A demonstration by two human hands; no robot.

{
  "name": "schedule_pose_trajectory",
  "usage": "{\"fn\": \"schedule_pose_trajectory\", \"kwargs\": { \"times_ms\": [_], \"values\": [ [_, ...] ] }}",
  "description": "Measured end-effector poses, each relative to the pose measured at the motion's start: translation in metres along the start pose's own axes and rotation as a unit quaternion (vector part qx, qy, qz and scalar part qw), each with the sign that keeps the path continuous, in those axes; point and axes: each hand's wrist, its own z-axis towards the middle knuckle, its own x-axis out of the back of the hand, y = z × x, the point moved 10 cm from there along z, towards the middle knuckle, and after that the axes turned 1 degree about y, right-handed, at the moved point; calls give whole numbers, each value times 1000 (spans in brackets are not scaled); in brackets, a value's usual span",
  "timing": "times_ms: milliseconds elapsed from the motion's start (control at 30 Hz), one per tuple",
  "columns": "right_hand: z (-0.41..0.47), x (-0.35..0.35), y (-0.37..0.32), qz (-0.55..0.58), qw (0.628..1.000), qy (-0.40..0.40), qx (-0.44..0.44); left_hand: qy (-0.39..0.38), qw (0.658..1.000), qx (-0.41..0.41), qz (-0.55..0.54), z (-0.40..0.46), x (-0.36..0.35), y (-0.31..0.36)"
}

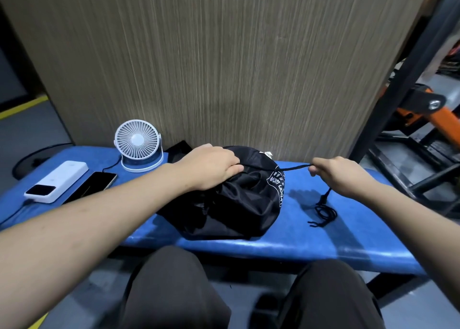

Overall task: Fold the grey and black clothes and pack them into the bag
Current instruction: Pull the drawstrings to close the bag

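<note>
Blue padded bench [311, 241] against a wood-grain wall panel [224, 54], grey floor [29, 134], black metal frame [398, 79] alongside.

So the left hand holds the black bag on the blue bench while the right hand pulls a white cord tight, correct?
Not quite: the head view shows the cord is black. The left hand does hold the bag on the bench while the right hand pulls.

the person's left hand [211, 165] and right hand [341, 176] extend from bare, sleeveless forearms (no watch or rings), above legs in dark brownish-grey trousers [171, 291].
</note>
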Motion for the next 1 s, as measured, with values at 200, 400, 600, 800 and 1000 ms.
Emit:
{"fn": "schedule_pose_trajectory", "kwargs": {
  "times_ms": [200, 400, 600, 800, 1000],
  "values": [
    [0, -2, -15, 6, 1000, -26, 11, 0, 1000, -7, 11, 4, 3, 9],
    [3, 10, -91, 107, 988, -23, 108, -6, 1000, -7, 15, 9, 8, 20],
    [13, 22, -157, 157, 969, -9, 191, 1, 1000, -8, 14, 13, 10, 22],
    [21, 24, -162, 196, 964, 18, 181, -1, 1000, -2, 10, 12, 7, 12],
    [19, 30, -153, 315, 940, 39, 124, 24, 999, 15, -39, 12, 10, 0]
  ]
}}
